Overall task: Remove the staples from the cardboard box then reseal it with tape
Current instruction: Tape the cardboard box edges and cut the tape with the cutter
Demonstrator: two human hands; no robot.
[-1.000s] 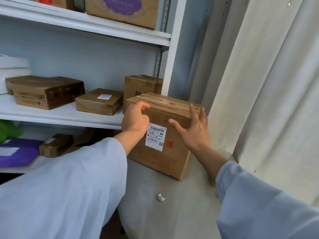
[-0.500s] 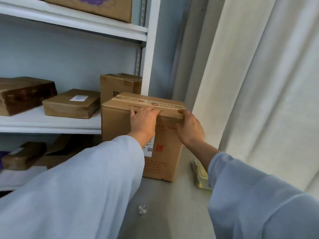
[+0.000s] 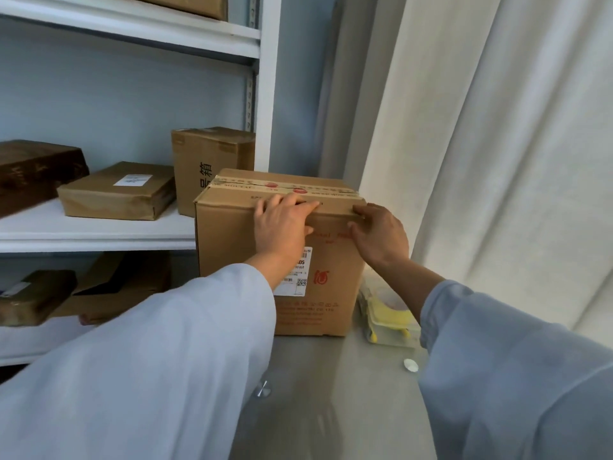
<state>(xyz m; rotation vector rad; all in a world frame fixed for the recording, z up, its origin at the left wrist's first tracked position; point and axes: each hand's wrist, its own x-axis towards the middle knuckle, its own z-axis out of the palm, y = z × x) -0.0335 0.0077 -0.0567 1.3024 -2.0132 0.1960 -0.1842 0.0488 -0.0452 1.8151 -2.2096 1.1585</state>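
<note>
- Cardboard box [image 3: 232, 247] stands upright on a grey table [image 3: 315, 410], its top flaps closed and sealed by a strip of printed tape [image 3: 285, 187] running along the top.
- Left hand [image 3: 282, 224] lies on the box's near top edge, fingers stretched flat over the edge onto the lid, thumb on the front face below.
- Right hand [image 3: 381, 234] grasps the box's near right top corner, fingers curled over the edge and thumb pressed against the front face.
- Both arms wear loose pale blue sleeves [image 3: 149, 376] that fill the foreground in front of the box.
- White shipping label [image 3: 298, 277] with a barcode and QR code is stuck on the box's front face, partly hidden by the left wrist; red printed characters sit beside and below it.
- Yellow tape dispenser [image 3: 388, 313] lies on the table just right of the box, partly hidden by the right forearm.
- Two small silver round objects [image 3: 410, 365] lie on the table in front of the box; what they are cannot be told.
- White shelving unit [image 3: 265, 94] stands left of and behind the box, holding several brown parcels, including a flat wrapped parcel [image 3: 116, 194] and a tall carton [image 3: 212, 161] just behind the box.
- White curtain [image 3: 497, 144] hangs right of the box.
</note>
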